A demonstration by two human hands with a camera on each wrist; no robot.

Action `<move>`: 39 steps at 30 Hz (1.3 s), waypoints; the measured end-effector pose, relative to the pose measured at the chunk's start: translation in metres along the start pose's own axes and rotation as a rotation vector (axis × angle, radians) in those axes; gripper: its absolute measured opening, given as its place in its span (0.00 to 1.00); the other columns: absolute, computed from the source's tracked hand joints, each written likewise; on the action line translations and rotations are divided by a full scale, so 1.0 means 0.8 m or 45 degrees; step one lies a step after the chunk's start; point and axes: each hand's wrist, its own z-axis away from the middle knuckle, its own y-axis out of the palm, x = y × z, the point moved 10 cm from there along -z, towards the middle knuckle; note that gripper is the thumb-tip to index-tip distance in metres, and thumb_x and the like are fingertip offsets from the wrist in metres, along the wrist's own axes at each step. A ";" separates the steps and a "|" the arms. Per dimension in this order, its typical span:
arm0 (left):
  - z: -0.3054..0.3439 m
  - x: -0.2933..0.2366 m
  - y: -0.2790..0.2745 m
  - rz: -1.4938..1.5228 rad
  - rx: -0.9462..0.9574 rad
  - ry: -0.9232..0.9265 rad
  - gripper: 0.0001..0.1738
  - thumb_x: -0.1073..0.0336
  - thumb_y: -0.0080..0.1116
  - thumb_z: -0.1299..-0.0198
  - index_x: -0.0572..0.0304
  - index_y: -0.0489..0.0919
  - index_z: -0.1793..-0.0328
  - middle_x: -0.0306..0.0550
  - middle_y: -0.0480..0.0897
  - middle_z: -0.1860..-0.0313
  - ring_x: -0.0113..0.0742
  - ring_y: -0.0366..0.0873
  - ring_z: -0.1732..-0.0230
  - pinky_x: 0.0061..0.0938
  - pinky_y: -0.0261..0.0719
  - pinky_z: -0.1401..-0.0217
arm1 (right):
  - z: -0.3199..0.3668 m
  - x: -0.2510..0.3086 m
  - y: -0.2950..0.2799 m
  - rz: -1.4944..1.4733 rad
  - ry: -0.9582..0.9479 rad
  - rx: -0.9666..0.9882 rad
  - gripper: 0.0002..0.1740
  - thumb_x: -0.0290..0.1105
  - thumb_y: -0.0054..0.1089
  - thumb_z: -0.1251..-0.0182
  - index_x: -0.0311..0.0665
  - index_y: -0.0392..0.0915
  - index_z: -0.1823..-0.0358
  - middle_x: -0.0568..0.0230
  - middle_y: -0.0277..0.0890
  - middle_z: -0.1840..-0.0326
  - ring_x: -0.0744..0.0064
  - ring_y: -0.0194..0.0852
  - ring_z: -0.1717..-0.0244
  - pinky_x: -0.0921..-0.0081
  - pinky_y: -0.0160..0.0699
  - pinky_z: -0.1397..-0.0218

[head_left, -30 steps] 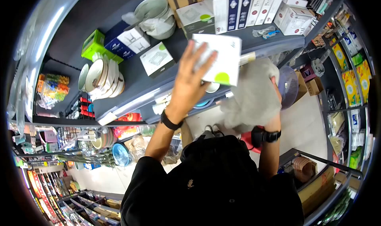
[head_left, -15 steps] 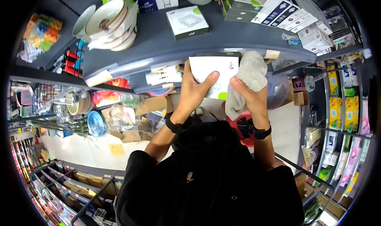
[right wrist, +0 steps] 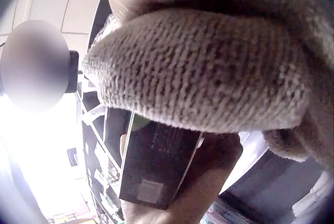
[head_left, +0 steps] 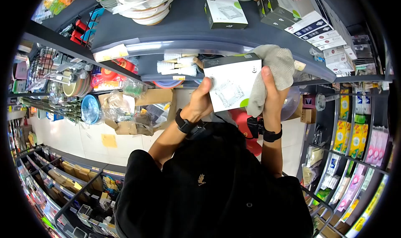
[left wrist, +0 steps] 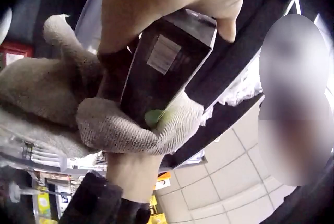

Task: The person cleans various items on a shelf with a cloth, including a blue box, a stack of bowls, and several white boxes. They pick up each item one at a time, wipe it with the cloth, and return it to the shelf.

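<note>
My left hand [head_left: 200, 102] grips a flat white box [head_left: 232, 86] with a line drawing and a green dot, held up in front of the grey shelf [head_left: 188, 31]. The box's dark side [left wrist: 164, 70] shows in the left wrist view, with the thumb curled over its top edge. My right hand [head_left: 269, 91] holds a grey knitted cloth [head_left: 273, 68] against the box's right edge. In the right wrist view the cloth [right wrist: 209, 73] fills the frame above the dark box [right wrist: 156, 164].
On the grey shelf lie a similar white box [head_left: 225, 12], stacked bowls [head_left: 140, 4] and several boxed goods [head_left: 309, 25]. Lower shelves hold brushes [head_left: 175, 66] and plastic ware [head_left: 90, 108]. An aisle rack with packets [head_left: 355, 129] stands to the right. The floor is tiled.
The box came down from the shelf top to chest height. My right hand with the cloth moved onto the box's right edge, and my view tilted downward.
</note>
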 end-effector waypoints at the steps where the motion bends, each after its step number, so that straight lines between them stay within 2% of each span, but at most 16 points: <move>1: -0.001 0.003 0.005 0.121 0.040 0.004 0.58 0.28 0.60 0.44 0.65 0.57 0.21 0.59 0.68 0.27 0.51 0.69 0.28 0.46 0.69 0.26 | -0.002 -0.004 -0.001 0.007 -0.002 0.014 0.28 0.31 0.76 0.42 0.28 0.73 0.44 0.60 0.78 0.49 0.69 0.76 0.50 0.73 0.71 0.41; 7: -0.019 -0.019 0.053 0.074 0.155 0.142 0.60 0.22 0.46 0.40 0.57 0.45 0.16 0.52 0.58 0.19 0.47 0.58 0.20 0.46 0.59 0.21 | -0.022 0.053 -0.001 0.535 -0.353 0.146 0.33 0.33 0.78 0.45 0.30 0.71 0.41 0.57 0.76 0.45 0.68 0.75 0.45 0.70 0.72 0.40; 9: -0.024 -0.009 0.052 0.374 0.041 0.024 0.55 0.23 0.40 0.36 0.53 0.45 0.15 0.51 0.56 0.18 0.50 0.56 0.19 0.49 0.57 0.20 | -0.027 0.088 -0.011 0.910 -0.748 0.246 0.35 0.43 0.72 0.40 0.29 0.69 0.37 0.56 0.76 0.45 0.66 0.75 0.43 0.67 0.72 0.39; 13: -0.024 0.002 0.062 0.752 0.238 0.027 0.51 0.25 0.35 0.34 0.46 0.46 0.15 0.51 0.53 0.17 0.55 0.53 0.19 0.56 0.55 0.20 | -0.033 0.139 -0.018 0.537 -0.384 0.252 0.33 0.43 0.70 0.38 0.30 0.71 0.39 0.52 0.76 0.45 0.64 0.74 0.42 0.65 0.73 0.39; 15: -0.028 0.012 0.064 0.637 0.176 0.026 0.52 0.23 0.35 0.35 0.45 0.45 0.15 0.51 0.50 0.16 0.52 0.49 0.17 0.50 0.53 0.19 | -0.032 0.136 -0.012 0.547 -0.296 0.252 0.32 0.42 0.70 0.39 0.30 0.71 0.40 0.51 0.75 0.46 0.64 0.75 0.43 0.65 0.74 0.40; 17: -0.032 0.006 0.067 0.011 0.136 0.209 0.56 0.20 0.34 0.37 0.50 0.43 0.14 0.51 0.49 0.15 0.49 0.44 0.16 0.45 0.46 0.17 | -0.029 0.117 0.013 0.936 -0.330 0.344 0.33 0.43 0.72 0.41 0.29 0.72 0.41 0.50 0.75 0.47 0.64 0.76 0.46 0.63 0.77 0.44; 18: -0.037 -0.005 0.066 -0.500 0.171 0.413 0.58 0.20 0.32 0.36 0.56 0.42 0.15 0.51 0.48 0.16 0.45 0.41 0.16 0.40 0.39 0.17 | -0.014 0.106 0.028 0.966 -0.451 0.317 0.34 0.41 0.74 0.46 0.28 0.73 0.42 0.47 0.75 0.47 0.57 0.78 0.48 0.60 0.78 0.47; 19: -0.038 0.000 0.066 -0.515 0.058 0.494 0.59 0.20 0.29 0.36 0.60 0.42 0.15 0.54 0.50 0.17 0.44 0.43 0.16 0.40 0.36 0.17 | 0.001 0.108 0.044 1.009 -0.740 0.309 0.35 0.38 0.74 0.52 0.27 0.75 0.44 0.43 0.74 0.47 0.46 0.77 0.49 0.57 0.78 0.48; 23: -0.048 -0.031 0.059 -0.348 0.022 0.526 0.60 0.18 0.32 0.38 0.59 0.43 0.15 0.54 0.55 0.19 0.43 0.51 0.19 0.37 0.46 0.18 | 0.053 0.113 0.075 0.818 -1.021 0.449 0.35 0.38 0.72 0.57 0.31 0.77 0.44 0.42 0.72 0.47 0.41 0.75 0.49 0.56 0.76 0.48; 25: -0.041 -0.040 0.060 -0.096 -0.001 0.535 0.61 0.18 0.36 0.39 0.59 0.44 0.15 0.52 0.59 0.21 0.42 0.59 0.23 0.35 0.55 0.21 | 0.063 0.109 0.088 0.815 -0.974 0.595 0.33 0.38 0.71 0.64 0.32 0.81 0.50 0.43 0.75 0.53 0.40 0.75 0.48 0.56 0.76 0.48; 28: -0.029 -0.046 0.064 -0.212 0.060 0.547 0.62 0.18 0.36 0.39 0.61 0.44 0.16 0.53 0.57 0.20 0.43 0.55 0.21 0.36 0.51 0.20 | 0.052 0.103 0.077 0.755 -1.039 0.519 0.30 0.37 0.72 0.54 0.31 0.79 0.47 0.46 0.77 0.51 0.48 0.76 0.47 0.59 0.76 0.46; 30: -0.022 -0.041 0.059 -0.465 0.038 0.581 0.63 0.18 0.37 0.39 0.63 0.43 0.16 0.55 0.53 0.19 0.45 0.49 0.18 0.38 0.47 0.19 | 0.008 0.073 0.037 0.539 -0.502 0.121 0.25 0.35 0.69 0.39 0.28 0.76 0.44 0.47 0.78 0.49 0.57 0.78 0.46 0.63 0.75 0.43; 33: -0.013 -0.044 0.068 -0.579 0.057 0.662 0.62 0.19 0.36 0.38 0.65 0.44 0.16 0.56 0.51 0.18 0.46 0.45 0.17 0.39 0.43 0.18 | 0.000 0.070 0.043 0.462 -0.267 0.011 0.21 0.33 0.63 0.30 0.27 0.73 0.42 0.48 0.79 0.47 0.61 0.78 0.45 0.66 0.74 0.41; 35: -0.013 -0.058 0.068 -0.659 0.044 0.737 0.61 0.19 0.35 0.38 0.65 0.44 0.16 0.55 0.52 0.18 0.46 0.45 0.17 0.38 0.44 0.18 | 0.019 0.044 0.034 0.382 -0.196 0.008 0.26 0.36 0.67 0.35 0.26 0.74 0.42 0.47 0.79 0.47 0.60 0.77 0.45 0.66 0.74 0.41; 38: -0.013 -0.081 0.049 -0.362 -0.072 0.739 0.55 0.22 0.32 0.35 0.58 0.48 0.16 0.52 0.57 0.20 0.43 0.55 0.20 0.38 0.53 0.20 | 0.069 0.073 0.068 0.577 -0.766 0.402 0.34 0.38 0.74 0.52 0.32 0.76 0.42 0.46 0.76 0.48 0.52 0.79 0.49 0.64 0.77 0.46; 39: -0.018 -0.081 0.045 -0.091 -0.209 0.535 0.64 0.11 0.32 0.47 0.50 0.49 0.15 0.50 0.62 0.22 0.44 0.65 0.25 0.41 0.64 0.24 | 0.085 0.085 0.087 0.802 -0.936 0.585 0.37 0.38 0.75 0.58 0.35 0.78 0.42 0.45 0.75 0.49 0.48 0.79 0.52 0.63 0.78 0.48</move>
